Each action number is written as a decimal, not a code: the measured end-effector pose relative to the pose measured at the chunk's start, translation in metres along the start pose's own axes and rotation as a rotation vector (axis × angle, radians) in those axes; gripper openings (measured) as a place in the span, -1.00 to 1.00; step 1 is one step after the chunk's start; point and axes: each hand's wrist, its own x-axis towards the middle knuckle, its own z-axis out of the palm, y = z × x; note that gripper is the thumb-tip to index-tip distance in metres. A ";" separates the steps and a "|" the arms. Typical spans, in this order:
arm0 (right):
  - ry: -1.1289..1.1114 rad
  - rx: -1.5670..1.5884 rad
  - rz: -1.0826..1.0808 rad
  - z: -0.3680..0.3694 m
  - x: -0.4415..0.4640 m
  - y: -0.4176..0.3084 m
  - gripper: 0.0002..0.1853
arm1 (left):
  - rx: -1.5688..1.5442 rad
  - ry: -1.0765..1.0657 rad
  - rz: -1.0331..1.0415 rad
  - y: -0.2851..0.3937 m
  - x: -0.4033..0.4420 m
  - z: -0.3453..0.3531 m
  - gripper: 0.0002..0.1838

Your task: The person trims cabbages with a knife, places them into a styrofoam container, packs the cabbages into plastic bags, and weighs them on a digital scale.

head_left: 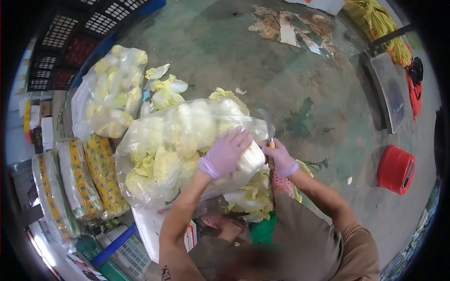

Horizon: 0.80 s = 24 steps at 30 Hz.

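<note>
My left hand (228, 152), in a pale purple glove, lies with its fingers over a white cabbage (252, 158) at the right end of a large clear plastic bag (164, 145) full of cabbages. Close to the right of that cabbage, my right hand (280, 158), gloved too, is wrapped round the wooden handle of a knife (271, 153). The knife's blade points up, away from me. Loose yellow-green leaves (251, 199) lie below the bag, near my feet.
Another bag of cabbages (115, 91) stands at the upper left, with loose leaves (168, 91) beside it. Yellow-and-white wrapped bundles (77, 178) and crates (122, 253) are at the left. A red stool (396, 169) and a grey-topped scale (387, 91) stand at the right.
</note>
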 end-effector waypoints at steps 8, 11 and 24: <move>0.105 -0.499 -0.052 -0.010 -0.029 -0.017 -0.75 | -1.311 0.242 -0.662 0.028 -0.019 -0.061 -0.11; 0.058 -0.586 -0.435 -0.033 -0.036 -0.026 -0.76 | -1.794 0.204 -0.705 0.057 -0.031 -0.046 -0.10; -0.243 -1.543 -0.741 -0.051 -0.107 -0.084 -0.73 | -1.199 0.154 -0.527 0.110 0.017 0.044 -0.06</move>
